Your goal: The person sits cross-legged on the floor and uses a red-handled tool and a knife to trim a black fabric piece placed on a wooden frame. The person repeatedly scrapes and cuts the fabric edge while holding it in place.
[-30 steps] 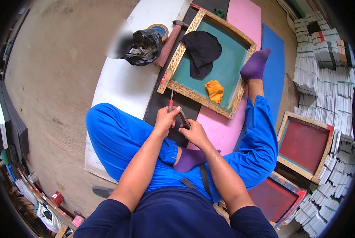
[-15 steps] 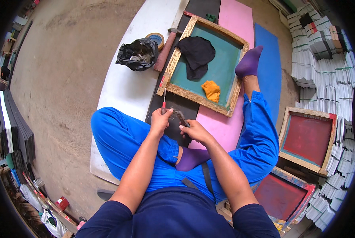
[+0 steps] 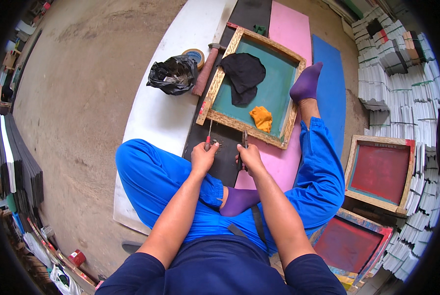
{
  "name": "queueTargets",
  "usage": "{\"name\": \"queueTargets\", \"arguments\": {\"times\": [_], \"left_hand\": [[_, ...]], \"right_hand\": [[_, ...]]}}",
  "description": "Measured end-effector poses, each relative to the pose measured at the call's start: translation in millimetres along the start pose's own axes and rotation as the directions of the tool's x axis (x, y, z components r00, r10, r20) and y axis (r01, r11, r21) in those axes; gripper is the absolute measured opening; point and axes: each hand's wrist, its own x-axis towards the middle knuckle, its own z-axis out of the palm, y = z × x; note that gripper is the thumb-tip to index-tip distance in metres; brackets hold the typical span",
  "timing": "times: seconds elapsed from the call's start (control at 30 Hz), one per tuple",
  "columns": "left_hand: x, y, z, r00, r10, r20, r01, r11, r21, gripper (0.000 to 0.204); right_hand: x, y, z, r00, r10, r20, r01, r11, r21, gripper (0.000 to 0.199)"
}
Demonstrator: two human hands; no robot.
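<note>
1. We have our left grip (image 3: 203, 158) closed around a red-handled screwdriver (image 3: 208, 143), its thin shaft pointing away from us to the near left corner of a wooden frame (image 3: 269, 139); whether the tip touches the wood, we cannot tell.
2. Our right grip (image 3: 251, 158) is wrapped around dark pliers (image 3: 245, 135), their head pointing to the frame's near bar; they are too small for us to see how far they open.
3. Between our two grips, well apart from each other, small dark bits lie on the black board (image 3: 225, 162).
4. Inside the frame, a black cloth (image 3: 244, 73) and a yellow cloth (image 3: 261, 119) cover parts of the green mesh (image 3: 279, 78).
5. Our foot in a purple sock (image 3: 307, 82) overlaps the frame's right bar in our view.
6. Left of the frame we see a hammer (image 3: 207, 71), a tape roll (image 3: 195, 55) and a black plastic bag (image 3: 173, 76).
</note>
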Motion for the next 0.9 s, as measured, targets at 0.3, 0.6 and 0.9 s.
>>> {"name": "queueTargets", "arguments": {"times": [0.3,0.6,0.9], "left_hand": [[2,-3,3,1.000,-0.002,0.025,0.003,1.000,-0.010,0.040],[1,-1,6,0.999,-0.014,0.040,0.016,0.999,-0.035,0.042],[2,-2,12,0.998,-0.012,0.066,0.017,0.997,-0.079,0.045]], "right_hand": [[8,2,21,0.967,-0.156,-0.199,0.091,0.949,-0.301,0.037],[8,-2,22,0.981,-0.039,-0.189,0.004,0.984,-0.178,0.036],[-2,-20,24,0.967,-0.094,-0.235,0.015,0.948,-0.318,0.035]]}}
